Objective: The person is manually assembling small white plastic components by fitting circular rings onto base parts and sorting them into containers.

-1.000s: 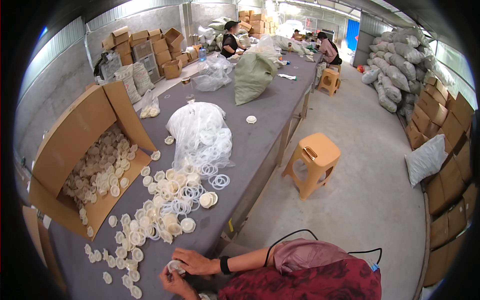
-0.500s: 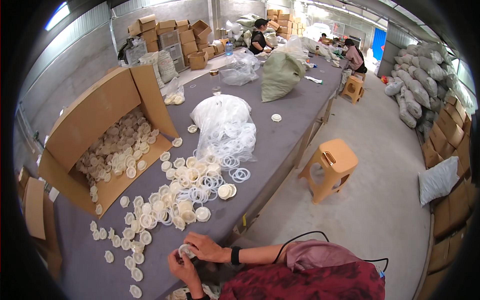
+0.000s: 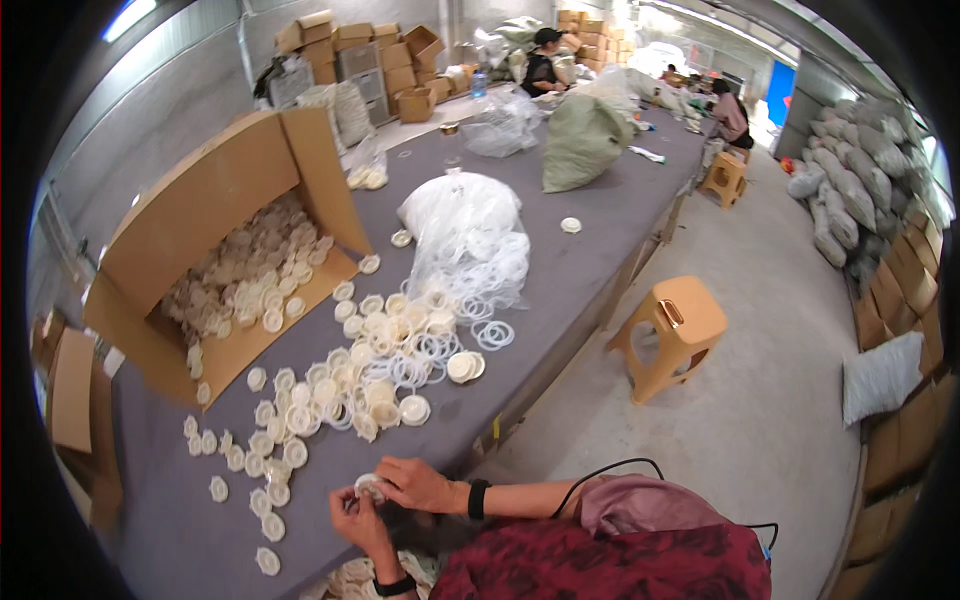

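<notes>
Both my hands are at the near edge of the grey table (image 3: 330, 490), closed on one white plastic cap (image 3: 370, 487). My left hand (image 3: 360, 520) grips the cap from below. The fingers of my right hand (image 3: 418, 484) press on it from the right side. Whether a ring sits on this cap is too small to tell. Ahead of my hands lies a loose heap of cream-white caps (image 3: 300, 418), mixed with translucent rings (image 3: 412, 370). More rings spill from a clear plastic bag (image 3: 462, 215) behind the heap.
An open cardboard box (image 3: 190, 215) lies on its side at the left, full of caps. A green sack (image 3: 585, 145) stands farther along the table. On the floor to the right is an orange stool (image 3: 685, 310). People sit farther down; more caps lie below my left forearm (image 3: 355, 578).
The view has shifted slightly, so the table things appear a little farther right. My hands stay together on the cap, with small finger movements.
</notes>
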The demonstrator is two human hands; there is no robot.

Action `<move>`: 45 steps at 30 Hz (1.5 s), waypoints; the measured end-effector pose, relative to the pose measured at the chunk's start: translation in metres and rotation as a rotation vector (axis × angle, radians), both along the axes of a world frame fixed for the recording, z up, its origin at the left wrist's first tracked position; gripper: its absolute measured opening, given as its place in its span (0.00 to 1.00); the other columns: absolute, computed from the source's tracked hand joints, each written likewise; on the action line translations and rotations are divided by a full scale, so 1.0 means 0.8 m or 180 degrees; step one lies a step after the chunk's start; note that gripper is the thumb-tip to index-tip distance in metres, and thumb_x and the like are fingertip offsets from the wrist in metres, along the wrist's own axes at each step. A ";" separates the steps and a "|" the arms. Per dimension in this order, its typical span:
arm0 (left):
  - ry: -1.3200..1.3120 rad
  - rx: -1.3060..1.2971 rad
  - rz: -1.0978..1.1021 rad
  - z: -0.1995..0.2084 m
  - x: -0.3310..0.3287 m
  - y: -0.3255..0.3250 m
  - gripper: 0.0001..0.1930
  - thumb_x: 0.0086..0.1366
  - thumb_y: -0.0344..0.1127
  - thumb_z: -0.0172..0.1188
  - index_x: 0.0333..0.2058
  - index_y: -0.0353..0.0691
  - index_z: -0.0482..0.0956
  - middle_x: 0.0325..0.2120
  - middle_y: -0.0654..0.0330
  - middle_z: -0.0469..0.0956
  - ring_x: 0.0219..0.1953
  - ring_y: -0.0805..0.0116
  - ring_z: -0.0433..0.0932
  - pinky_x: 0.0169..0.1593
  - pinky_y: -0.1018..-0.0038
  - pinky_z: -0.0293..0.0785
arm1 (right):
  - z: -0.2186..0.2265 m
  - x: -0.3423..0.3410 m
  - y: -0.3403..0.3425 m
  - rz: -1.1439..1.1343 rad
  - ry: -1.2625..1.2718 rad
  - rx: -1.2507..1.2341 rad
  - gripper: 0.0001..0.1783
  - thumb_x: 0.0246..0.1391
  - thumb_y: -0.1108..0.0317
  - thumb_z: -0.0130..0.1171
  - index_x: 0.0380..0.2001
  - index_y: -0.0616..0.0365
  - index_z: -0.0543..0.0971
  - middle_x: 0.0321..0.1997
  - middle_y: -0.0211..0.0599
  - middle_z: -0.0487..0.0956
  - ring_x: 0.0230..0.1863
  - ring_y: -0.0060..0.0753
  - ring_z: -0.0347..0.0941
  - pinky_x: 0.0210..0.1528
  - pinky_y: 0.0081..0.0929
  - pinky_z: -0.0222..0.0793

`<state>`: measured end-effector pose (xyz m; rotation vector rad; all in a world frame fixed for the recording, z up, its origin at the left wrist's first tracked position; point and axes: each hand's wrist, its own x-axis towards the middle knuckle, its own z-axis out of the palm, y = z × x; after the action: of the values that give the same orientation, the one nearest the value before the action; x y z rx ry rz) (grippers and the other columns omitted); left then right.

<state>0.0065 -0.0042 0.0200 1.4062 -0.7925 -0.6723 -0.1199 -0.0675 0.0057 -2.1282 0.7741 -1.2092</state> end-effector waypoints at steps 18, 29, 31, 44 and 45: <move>0.1291 0.0071 -0.0779 0.007 -0.012 -0.006 0.11 0.66 0.23 0.58 0.46 0.29 0.76 0.38 0.55 0.81 0.40 0.69 0.81 0.45 0.74 0.80 | 0.024 -0.021 -0.029 -0.0353 -0.0202 -0.0734 0.24 0.42 0.85 0.57 0.48 0.64 0.78 0.34 0.47 0.79 0.31 0.48 0.77 0.31 0.36 0.73; 0.3142 -0.0500 -0.1067 0.002 -0.016 0.004 0.16 0.65 0.28 0.62 0.50 0.32 0.72 0.43 0.54 0.80 0.44 0.66 0.81 0.50 0.70 0.80 | 0.025 -0.021 -0.026 0.0071 -0.0393 -0.0190 0.27 0.50 0.85 0.55 0.56 0.66 0.74 0.44 0.48 0.80 0.40 0.41 0.80 0.42 0.31 0.76; 0.3109 -0.0604 -0.0856 0.000 -0.016 0.003 0.14 0.65 0.24 0.61 0.48 0.32 0.71 0.43 0.52 0.79 0.44 0.64 0.81 0.50 0.67 0.80 | 0.028 -0.022 -0.019 0.0200 -0.0698 0.0411 0.25 0.53 0.85 0.53 0.57 0.67 0.73 0.46 0.47 0.80 0.43 0.37 0.80 0.45 0.30 0.76; 0.2688 -0.0812 -0.0619 -0.005 -0.033 0.001 0.12 0.65 0.24 0.60 0.47 0.35 0.72 0.44 0.55 0.79 0.46 0.67 0.79 0.54 0.68 0.77 | 0.037 -0.012 0.001 0.0683 -0.1808 0.2537 0.18 0.57 0.80 0.57 0.51 0.68 0.75 0.45 0.34 0.79 0.41 0.18 0.75 0.44 0.18 0.74; 0.2835 -0.0794 -0.0662 -0.007 -0.032 0.002 0.11 0.66 0.27 0.60 0.47 0.36 0.73 0.44 0.56 0.79 0.46 0.68 0.79 0.53 0.69 0.76 | 0.038 -0.012 0.002 0.0663 -0.1921 0.2611 0.16 0.57 0.80 0.57 0.50 0.68 0.76 0.44 0.33 0.79 0.40 0.16 0.74 0.42 0.17 0.73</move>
<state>-0.0188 -0.0024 0.0141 0.6750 -0.2856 -1.1943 -0.1296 -0.0661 0.0363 -1.0697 0.5985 -1.0749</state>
